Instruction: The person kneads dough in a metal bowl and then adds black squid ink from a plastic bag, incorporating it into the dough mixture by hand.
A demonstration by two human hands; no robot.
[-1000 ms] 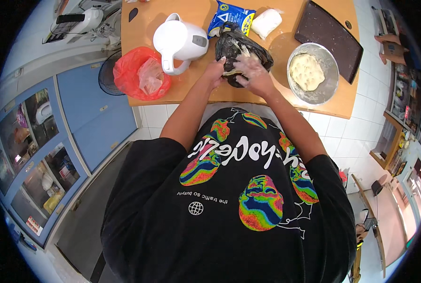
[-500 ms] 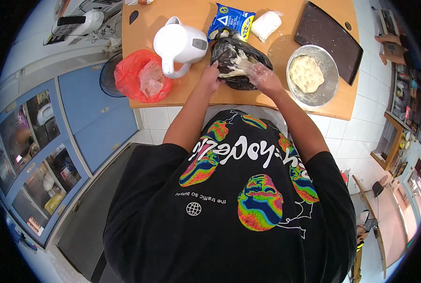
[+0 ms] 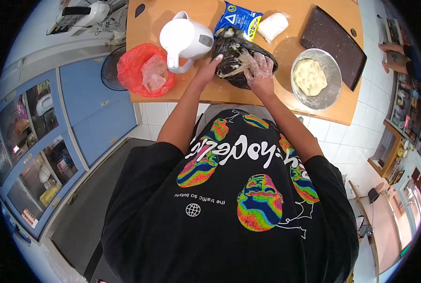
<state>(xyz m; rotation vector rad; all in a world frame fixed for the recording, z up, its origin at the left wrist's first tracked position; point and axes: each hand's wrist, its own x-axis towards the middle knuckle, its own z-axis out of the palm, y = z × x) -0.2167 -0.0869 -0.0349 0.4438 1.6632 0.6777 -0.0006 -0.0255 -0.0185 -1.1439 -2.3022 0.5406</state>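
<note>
On the table in front of me lies a crumpled black plastic bag, with pale, see-through plastic bunched at its opening. My left hand grips the bag's left edge, thumb on top and the other fingers hidden by the plastic. Dusted with white powder, my right hand rests over the bag's right side, its fingers apart and pressing on the pale plastic. What is inside the bag is hidden. To the right, a metal bowl holds a dimpled lump of pale dough.
A white electric kettle and a red plastic bag stand left of my hands. Behind the black bag are a blue packet and a white bag. A dark tray lies beyond the bowl. Another person's arm shows far right.
My right hand has shifted onto the top of the black bag, its fingers now spread. The bag's opening has been gathered closer together. The whole view has tilted slightly.
</note>
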